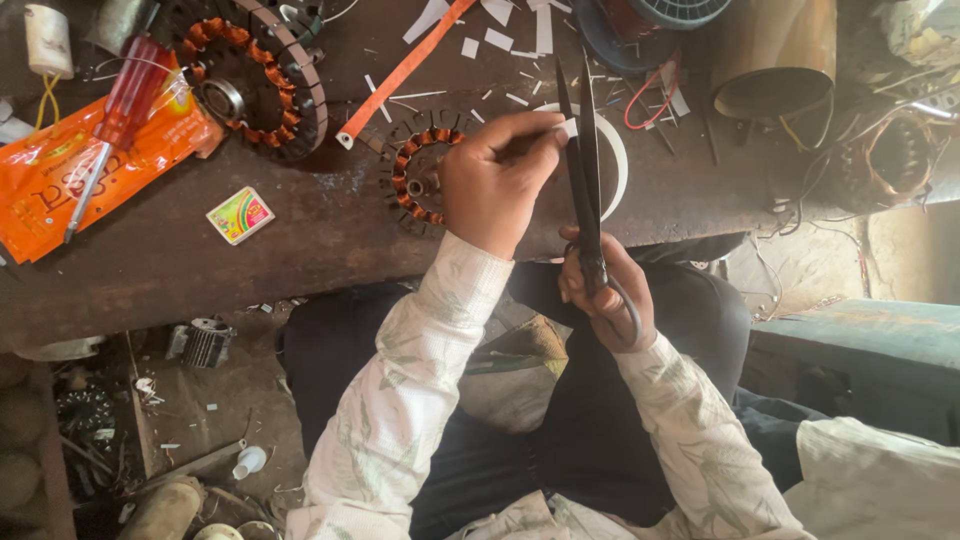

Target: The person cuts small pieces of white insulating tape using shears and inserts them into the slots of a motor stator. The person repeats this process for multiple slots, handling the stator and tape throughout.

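A small white paper piece (569, 127) was pinched by the left hand (492, 180) between the blades of black scissors (583, 170) gripped by the right hand (607, 292), and many cut bits (498, 39) were already scattered on the bench (300, 240).

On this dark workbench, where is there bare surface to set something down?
Bare patch: the bench's near edge, below the orange packet and small colourful box. Crowded: around both stators, the left hand, and the far right wires.
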